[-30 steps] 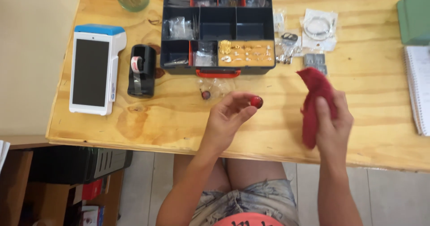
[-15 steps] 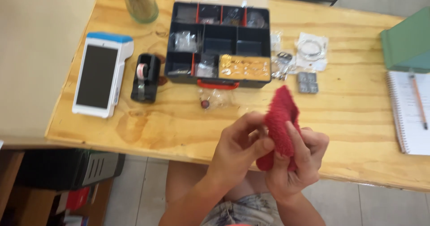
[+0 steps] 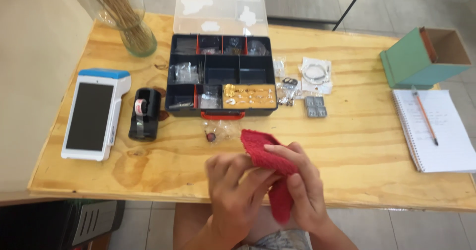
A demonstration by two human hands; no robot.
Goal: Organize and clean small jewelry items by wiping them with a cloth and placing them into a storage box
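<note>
Both hands have met over the tabletop edge. Left hand and right hand fingers pinch a soft, light red cloth; it likely bunches anywhere.

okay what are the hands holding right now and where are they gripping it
Both hands hold a red cloth: right hand wraps its middle, left hand presses its side.

My left hand and right hand meet over the near edge of the table, with the cloth between them. Just beyond lies a small bag, and behind it the compartment box, its lid raised at the back. Left of the box sit the tape dispenser and card terminal, with the vase behind them; to its right lie packets, then the notebook with a pencil on it.
</note>
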